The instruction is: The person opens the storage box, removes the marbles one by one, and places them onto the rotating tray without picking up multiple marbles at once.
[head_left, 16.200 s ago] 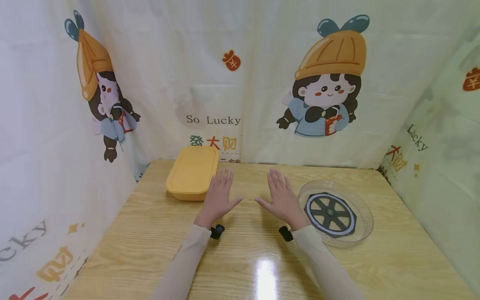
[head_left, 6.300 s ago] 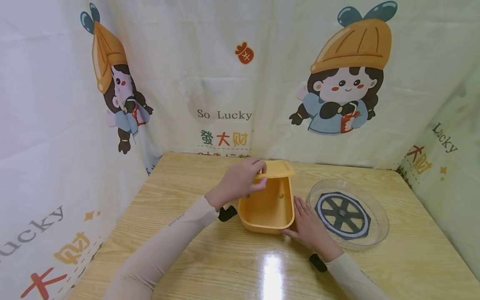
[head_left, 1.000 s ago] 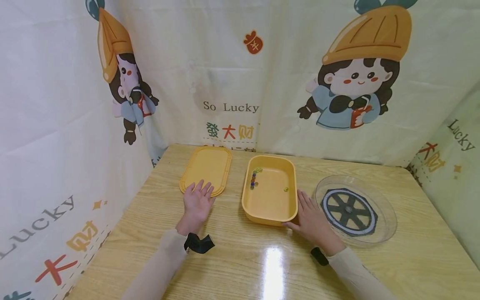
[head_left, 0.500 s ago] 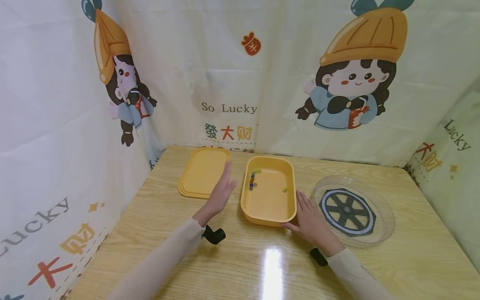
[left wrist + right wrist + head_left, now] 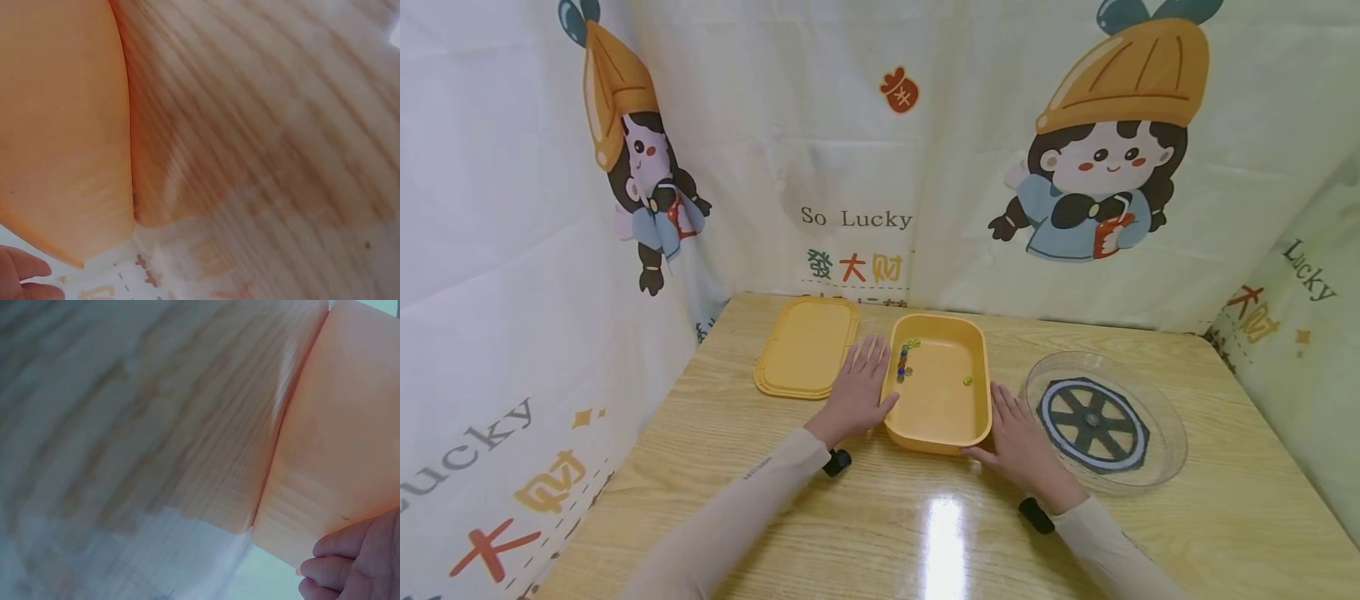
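In the head view an uncovered yellow plastic box (image 5: 942,412) stands mid-table. Several small coloured glass balls, like marbles, line up along its left inner wall; one yellow-green marble (image 5: 967,381) lies apart near the right wall. My left hand (image 5: 853,396) lies along the box's left side, fingers straight and thumb at the near-left rim. On the opposite side rests my right hand (image 5: 1024,448), fingers extended along the wall and thumb at the near corner. Both wrist views show the box's outer wall, with fingertips close to it.
The flat yellow lid (image 5: 811,346) lies on the table left of the box. To the right is a clear round tray (image 5: 1180,454) with a dark spoked wheel pattern (image 5: 1093,423) inside. Printed cloth (image 5: 955,167) hangs behind and at both sides.
The box came from the back left to mid-table; its lid was lifted off and laid at left. My left hand has since moved from the lid to the box's left side; the right stays.
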{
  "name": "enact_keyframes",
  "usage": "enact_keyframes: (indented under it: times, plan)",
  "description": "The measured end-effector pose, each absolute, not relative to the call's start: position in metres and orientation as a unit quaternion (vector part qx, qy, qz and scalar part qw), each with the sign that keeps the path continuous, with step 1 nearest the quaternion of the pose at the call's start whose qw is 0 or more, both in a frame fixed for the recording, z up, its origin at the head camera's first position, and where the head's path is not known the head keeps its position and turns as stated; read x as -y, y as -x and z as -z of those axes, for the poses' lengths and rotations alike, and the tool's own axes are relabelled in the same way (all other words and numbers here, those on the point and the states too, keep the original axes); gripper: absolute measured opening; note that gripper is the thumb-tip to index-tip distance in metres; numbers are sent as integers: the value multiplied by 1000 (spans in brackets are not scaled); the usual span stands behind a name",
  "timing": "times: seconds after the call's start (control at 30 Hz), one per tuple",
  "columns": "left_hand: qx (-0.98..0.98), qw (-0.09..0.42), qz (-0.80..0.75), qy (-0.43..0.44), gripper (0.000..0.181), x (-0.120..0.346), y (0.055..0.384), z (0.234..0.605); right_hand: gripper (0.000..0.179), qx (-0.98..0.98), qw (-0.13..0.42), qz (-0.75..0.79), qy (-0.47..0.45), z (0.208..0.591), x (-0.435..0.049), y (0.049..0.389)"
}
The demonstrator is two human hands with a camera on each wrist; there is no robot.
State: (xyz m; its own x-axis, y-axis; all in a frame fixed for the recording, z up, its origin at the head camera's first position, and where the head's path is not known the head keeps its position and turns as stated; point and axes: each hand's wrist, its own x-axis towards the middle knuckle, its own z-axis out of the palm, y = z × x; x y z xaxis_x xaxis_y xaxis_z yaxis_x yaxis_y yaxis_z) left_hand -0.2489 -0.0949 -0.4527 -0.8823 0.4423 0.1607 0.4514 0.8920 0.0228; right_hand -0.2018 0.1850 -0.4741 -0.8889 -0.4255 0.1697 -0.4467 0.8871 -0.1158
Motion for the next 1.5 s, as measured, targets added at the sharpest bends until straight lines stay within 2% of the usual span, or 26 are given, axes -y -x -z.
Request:
enact_keyframes:
  times: [0.37,0.53,0.7,0.87,1.0,1.2,1.5]
  plan:
    - [971,51,62,226,71,94,252,462,103,965,89,-83,-231,476,-186,201]
    - [972,33,81,216,70,94,251,464,102,965,81,-77,-236,473,-189,201]
    - [973,28,98,208,69,93,249,464,102,968,57,-34,-242,456,-194,199]
    - [972,30,108,206,69,93,248,464,100,967,59,16,-247,421,-197,200]
    - [973,37,100,203,68,94,248,465,86,963,63,23,-262,391,-192,212]
    - [974,39,94,201,68,94,248,465,57,955,56,-51,-288,362,-169,246]
    - [972,44,101,210,68,94,250,466,38,944,-10,-170,-282,357,-132,292]
